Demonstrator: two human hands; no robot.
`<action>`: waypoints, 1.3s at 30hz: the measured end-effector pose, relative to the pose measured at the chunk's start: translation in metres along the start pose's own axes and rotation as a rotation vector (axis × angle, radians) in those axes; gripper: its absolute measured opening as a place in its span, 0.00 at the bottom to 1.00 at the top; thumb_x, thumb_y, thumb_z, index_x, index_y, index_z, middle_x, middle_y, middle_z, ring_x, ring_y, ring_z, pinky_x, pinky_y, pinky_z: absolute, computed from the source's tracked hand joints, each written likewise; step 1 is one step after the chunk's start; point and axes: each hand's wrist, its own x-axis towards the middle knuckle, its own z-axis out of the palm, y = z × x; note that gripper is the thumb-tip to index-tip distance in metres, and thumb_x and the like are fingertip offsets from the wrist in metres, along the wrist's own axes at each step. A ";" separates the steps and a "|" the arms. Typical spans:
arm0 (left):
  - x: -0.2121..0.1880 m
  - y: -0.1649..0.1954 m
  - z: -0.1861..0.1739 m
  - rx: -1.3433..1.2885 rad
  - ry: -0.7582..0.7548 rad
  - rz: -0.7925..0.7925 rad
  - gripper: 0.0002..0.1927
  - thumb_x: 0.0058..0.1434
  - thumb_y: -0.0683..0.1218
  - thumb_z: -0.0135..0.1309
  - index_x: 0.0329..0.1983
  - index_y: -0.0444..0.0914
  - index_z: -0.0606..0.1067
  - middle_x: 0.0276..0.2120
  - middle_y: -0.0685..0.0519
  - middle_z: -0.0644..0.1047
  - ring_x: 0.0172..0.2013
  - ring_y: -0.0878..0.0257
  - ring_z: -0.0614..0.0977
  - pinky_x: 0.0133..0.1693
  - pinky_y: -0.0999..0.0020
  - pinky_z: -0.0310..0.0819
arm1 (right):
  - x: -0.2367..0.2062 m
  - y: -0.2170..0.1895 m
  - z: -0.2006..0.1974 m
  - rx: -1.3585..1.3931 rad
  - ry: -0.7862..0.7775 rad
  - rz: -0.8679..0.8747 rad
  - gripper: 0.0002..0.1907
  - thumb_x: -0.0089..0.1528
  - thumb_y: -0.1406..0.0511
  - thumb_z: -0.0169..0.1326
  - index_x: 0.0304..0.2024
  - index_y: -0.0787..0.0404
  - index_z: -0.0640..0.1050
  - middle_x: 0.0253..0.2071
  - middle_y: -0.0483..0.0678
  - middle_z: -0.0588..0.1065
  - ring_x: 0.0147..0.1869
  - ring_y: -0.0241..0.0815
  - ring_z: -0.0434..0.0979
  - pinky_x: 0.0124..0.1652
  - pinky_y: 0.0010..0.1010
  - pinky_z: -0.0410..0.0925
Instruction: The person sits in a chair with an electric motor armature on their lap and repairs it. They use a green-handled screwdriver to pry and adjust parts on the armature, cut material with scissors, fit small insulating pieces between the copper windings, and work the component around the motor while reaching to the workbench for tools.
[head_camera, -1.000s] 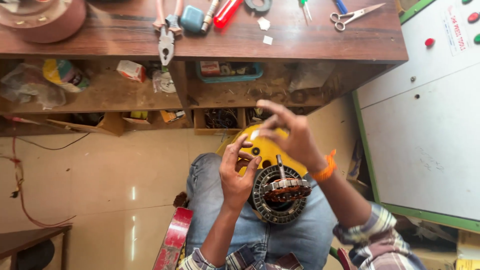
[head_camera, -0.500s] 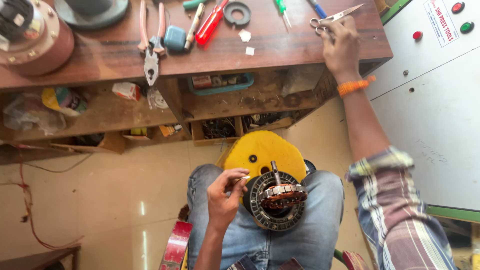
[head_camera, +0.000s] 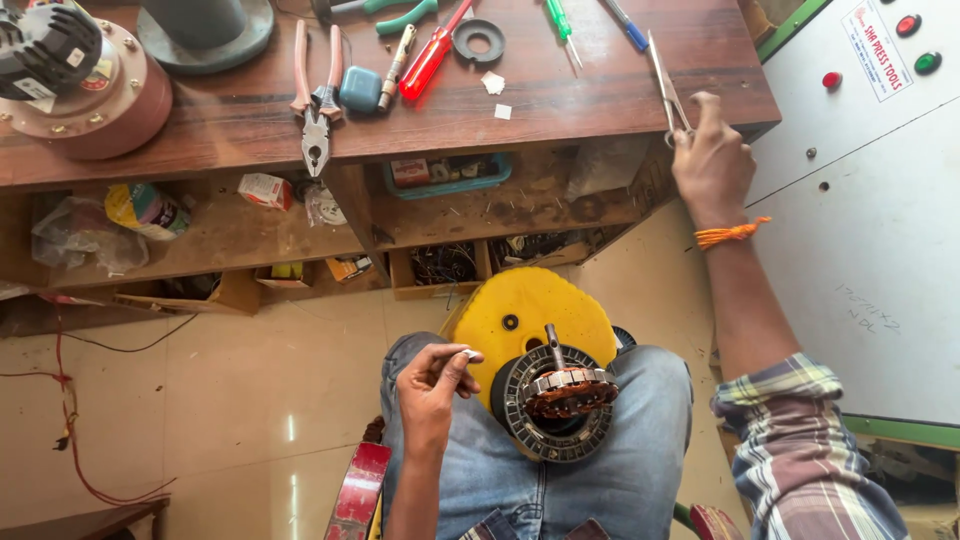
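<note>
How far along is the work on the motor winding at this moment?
Done: the stator sits on the lap with copper coils wound on its core. In hand: the right hand grips the scissors on the bench; the left hand pinches something small and white. Left: nothing looks cut yet.

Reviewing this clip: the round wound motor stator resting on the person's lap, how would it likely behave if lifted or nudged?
The round metal stator with copper windings is probably heavy for its size, given its stacked steel ring and dense coils. It looks rigid, though the thin copper wire may be easy to nick. Resting on the denim-covered lap against the yellow plastic disc, it could roll or slide off if pushed.
</note>
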 end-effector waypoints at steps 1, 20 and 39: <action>0.000 0.000 0.002 -0.037 -0.019 -0.015 0.06 0.65 0.39 0.56 0.42 0.31 0.80 0.36 0.48 0.85 0.25 0.67 0.82 0.28 0.75 0.73 | 0.001 0.009 -0.002 -0.014 -0.043 0.030 0.31 0.67 0.62 0.61 0.70 0.52 0.65 0.38 0.60 0.80 0.41 0.63 0.80 0.41 0.53 0.71; -0.061 0.030 0.114 0.018 -0.310 -0.048 0.08 0.67 0.40 0.60 0.47 0.32 0.81 0.33 0.54 0.83 0.25 0.74 0.76 0.28 0.78 0.70 | -0.324 0.069 -0.045 1.295 -1.288 0.220 0.32 0.48 0.68 0.71 0.54 0.63 0.77 0.37 0.42 0.73 0.41 0.33 0.73 0.41 0.26 0.70; -0.075 0.019 0.112 0.221 -0.285 -0.008 0.09 0.67 0.42 0.60 0.44 0.31 0.81 0.31 0.54 0.84 0.27 0.74 0.80 0.27 0.79 0.75 | -0.333 0.073 -0.059 1.208 -1.365 0.105 0.35 0.47 0.66 0.72 0.58 0.63 0.79 0.30 0.39 0.72 0.35 0.29 0.69 0.35 0.25 0.65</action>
